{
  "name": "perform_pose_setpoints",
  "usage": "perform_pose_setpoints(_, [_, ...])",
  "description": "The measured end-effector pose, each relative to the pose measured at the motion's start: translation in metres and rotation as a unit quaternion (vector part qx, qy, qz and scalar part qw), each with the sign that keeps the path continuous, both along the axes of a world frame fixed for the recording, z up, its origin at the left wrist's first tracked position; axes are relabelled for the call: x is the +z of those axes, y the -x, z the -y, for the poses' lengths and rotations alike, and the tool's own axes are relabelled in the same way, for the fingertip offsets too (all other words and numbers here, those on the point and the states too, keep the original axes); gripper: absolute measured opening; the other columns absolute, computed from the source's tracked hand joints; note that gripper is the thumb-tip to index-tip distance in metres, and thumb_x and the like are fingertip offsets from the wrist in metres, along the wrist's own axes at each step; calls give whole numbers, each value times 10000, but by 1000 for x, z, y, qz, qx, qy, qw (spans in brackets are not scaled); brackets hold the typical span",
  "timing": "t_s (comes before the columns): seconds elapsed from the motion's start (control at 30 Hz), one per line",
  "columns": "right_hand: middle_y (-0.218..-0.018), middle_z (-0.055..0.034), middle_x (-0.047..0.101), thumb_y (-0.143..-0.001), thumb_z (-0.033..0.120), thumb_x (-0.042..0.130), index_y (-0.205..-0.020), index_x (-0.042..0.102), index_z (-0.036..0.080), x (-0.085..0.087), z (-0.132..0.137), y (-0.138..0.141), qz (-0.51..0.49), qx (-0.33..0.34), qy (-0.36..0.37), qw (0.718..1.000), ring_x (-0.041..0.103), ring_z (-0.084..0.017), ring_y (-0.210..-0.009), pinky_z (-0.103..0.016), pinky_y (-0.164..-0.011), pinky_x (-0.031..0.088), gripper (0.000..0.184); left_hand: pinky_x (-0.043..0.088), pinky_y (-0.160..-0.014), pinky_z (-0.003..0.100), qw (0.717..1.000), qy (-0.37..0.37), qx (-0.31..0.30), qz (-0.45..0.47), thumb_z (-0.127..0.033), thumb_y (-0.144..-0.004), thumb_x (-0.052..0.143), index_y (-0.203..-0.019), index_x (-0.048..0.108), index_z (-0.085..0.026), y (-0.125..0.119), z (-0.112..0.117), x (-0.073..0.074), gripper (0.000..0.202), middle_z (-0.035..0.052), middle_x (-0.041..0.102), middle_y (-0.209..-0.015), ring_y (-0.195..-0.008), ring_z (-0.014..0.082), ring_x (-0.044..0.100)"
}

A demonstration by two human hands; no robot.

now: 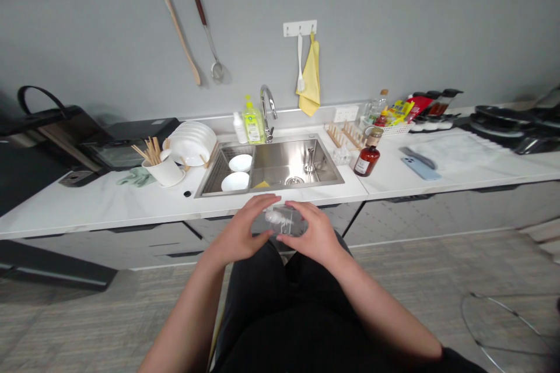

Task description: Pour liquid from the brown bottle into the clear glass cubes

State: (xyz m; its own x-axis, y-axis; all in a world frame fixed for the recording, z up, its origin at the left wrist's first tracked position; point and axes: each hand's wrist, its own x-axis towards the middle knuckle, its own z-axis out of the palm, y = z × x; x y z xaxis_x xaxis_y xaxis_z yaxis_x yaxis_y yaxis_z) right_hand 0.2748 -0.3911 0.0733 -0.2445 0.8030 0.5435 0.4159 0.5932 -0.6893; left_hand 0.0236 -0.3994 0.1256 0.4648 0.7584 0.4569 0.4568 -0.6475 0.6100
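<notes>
In front of the counter's edge, my left hand (245,228) and my right hand (314,232) face each other with curved fingers. Between them they hold a small see-through container (286,222) by its two sides. A white part shows at its left, but I cannot make out what it is. The steel sink (284,157) lies just beyond my hands. Two white bowls (236,181) stand in its left part. Right of the sink is an amber bottle (367,153).
On the left stand a rack of white plates (192,139) and a white holder (166,173) with chopsticks. A tap (268,111) rises behind the sink, beside a yellow-green detergent bottle (252,122). A blue phone (420,168) lies on the right. A cable (476,338) crosses the floor.
</notes>
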Motion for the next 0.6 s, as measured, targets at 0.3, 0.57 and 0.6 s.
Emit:
perform_pose_setpoints(0.3, [-1318, -103, 844, -724, 415, 1082, -1475, 768, 340, 1, 1, 1, -18, 3, 21, 1000, 812, -325, -1017, -511, -933, 706, 817, 667, -1013, 439, 997, 17, 50, 63, -285, -1000, 822, -1491, 734, -287, 3, -5, -11, 498, 139, 731, -1434, -1154, 259, 764])
perform_pose_setpoints(0.57, [-1333, -106, 846, -726, 417, 1073, -1452, 778, 322, -2, -1, 3, -63, 21, 49, 997, 815, -308, -1013, -454, -865, 712, 789, 651, -1084, 482, 991, 52, 61, 108, -383, -944, 927, -1518, 717, -289, 3, -12, -23, 619, 146, 765, -1443, -1197, 288, 772])
perform_pose_setpoints(0.6, [-1336, -107, 850, -724, 418, 1076, -1452, 776, 317, -3, -3, 2, -67, 19, 54, 996, 813, -298, -976, -454, -857, 711, 794, 651, -1094, 481, 989, 61, 50, 124, -370, -981, 886, -1523, 714, -286, 4, -14, -25, 575, 151, 763, -1456, -1219, 286, 777])
